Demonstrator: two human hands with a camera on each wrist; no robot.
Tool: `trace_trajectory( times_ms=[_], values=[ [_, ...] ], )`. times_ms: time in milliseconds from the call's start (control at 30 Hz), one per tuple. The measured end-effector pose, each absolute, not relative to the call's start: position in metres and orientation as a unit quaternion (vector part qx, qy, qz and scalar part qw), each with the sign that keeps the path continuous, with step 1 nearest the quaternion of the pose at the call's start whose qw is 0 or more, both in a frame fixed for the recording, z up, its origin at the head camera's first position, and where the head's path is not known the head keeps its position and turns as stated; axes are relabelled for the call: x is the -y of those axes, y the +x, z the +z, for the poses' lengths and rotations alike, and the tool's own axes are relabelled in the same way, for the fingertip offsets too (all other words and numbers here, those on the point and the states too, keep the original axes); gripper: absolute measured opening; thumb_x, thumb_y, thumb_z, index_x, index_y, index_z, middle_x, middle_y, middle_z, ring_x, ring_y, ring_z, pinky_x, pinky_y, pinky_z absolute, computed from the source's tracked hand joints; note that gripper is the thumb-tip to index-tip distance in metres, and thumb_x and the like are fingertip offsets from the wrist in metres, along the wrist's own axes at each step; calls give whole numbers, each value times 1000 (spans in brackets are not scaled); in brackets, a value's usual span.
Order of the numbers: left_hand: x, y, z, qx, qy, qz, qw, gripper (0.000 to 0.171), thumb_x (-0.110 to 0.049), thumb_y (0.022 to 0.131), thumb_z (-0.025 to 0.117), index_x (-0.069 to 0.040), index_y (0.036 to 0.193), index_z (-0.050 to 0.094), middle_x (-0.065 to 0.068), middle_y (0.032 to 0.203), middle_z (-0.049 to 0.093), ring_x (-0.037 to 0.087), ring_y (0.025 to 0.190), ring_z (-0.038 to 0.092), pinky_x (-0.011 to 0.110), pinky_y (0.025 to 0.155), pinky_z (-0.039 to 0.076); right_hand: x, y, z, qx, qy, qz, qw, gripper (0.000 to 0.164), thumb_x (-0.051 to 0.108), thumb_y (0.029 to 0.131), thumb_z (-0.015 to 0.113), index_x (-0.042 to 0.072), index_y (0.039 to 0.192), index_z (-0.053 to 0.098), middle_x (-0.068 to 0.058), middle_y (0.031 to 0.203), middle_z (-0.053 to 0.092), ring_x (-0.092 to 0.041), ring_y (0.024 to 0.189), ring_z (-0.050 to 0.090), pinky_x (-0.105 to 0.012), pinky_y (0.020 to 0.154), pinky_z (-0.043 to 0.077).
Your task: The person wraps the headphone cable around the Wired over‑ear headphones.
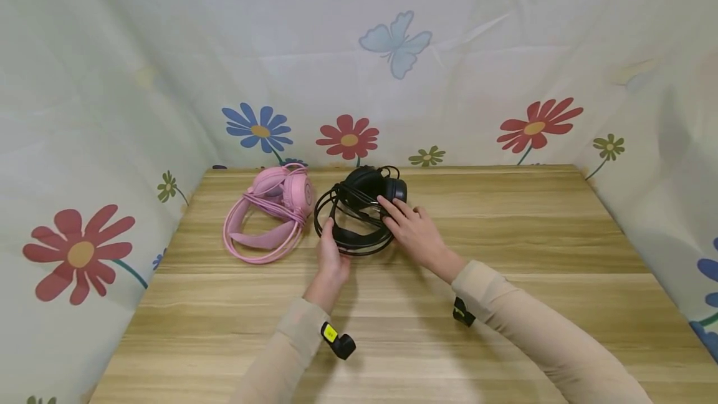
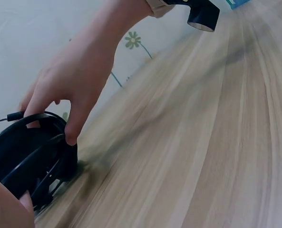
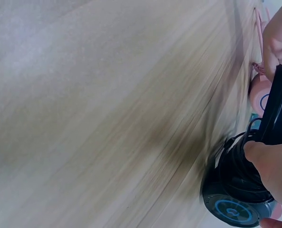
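A black headset [image 1: 359, 239], its thin cable looped in a coil around it, is held between both hands over the wooden table. My left hand [image 1: 332, 254] grips the near left part of the headband, thumb on top. My right hand [image 1: 415, 232] has its fingers across the cable and right side near an ear cup [image 1: 397, 189]. In the left wrist view its thumb and fingers pinch the looped cable, and a plug [image 2: 10, 117] sticks out beside them. The right wrist view shows a ringed logo on the ear cup [image 3: 233, 211]. The undersides of my hands are partly hidden.
A pink headset [image 1: 263, 239] with its cable coiled lies on the table [image 1: 505, 223] just left of the black one. A flower-print cloth [image 1: 449, 98] hangs behind and along both sides. Small black cameras [image 1: 339, 343] are strapped to both wrists.
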State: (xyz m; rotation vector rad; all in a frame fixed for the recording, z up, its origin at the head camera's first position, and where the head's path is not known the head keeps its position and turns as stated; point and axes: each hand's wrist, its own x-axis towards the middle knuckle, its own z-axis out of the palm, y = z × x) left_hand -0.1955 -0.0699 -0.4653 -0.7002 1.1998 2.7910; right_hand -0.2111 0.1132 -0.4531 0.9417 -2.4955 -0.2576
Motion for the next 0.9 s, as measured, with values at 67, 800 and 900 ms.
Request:
trace_trajectory(
  times_ms=[67,800,900],
  values=[
    [72,-195,-467,-395,-232,889,10,28,-35,92,48,-8,87,54,-2,65,63,9,53,59,23,51,48,-113,-211,-452,908,343,-97,220,38,27,77,73,11,108,57,-6,149,28,-29,126,41,-42,79,45],
    [91,-179,-471,-587,-284,758,19,18,-22,88,53,-7,89,44,3,73,44,17,68,46,27,63,38,-113,-201,-452,893,392,-49,217,29,18,81,68,13,109,61,-8,143,40,-28,117,46,-43,80,45],
    [92,-178,-468,-605,-277,746,7,27,-19,86,54,0,102,44,8,88,46,24,87,47,34,81,40,-114,-201,-449,889,398,-34,222,22,10,85,60,12,107,63,-8,140,43,-28,111,50,-41,76,45]
  ],
)
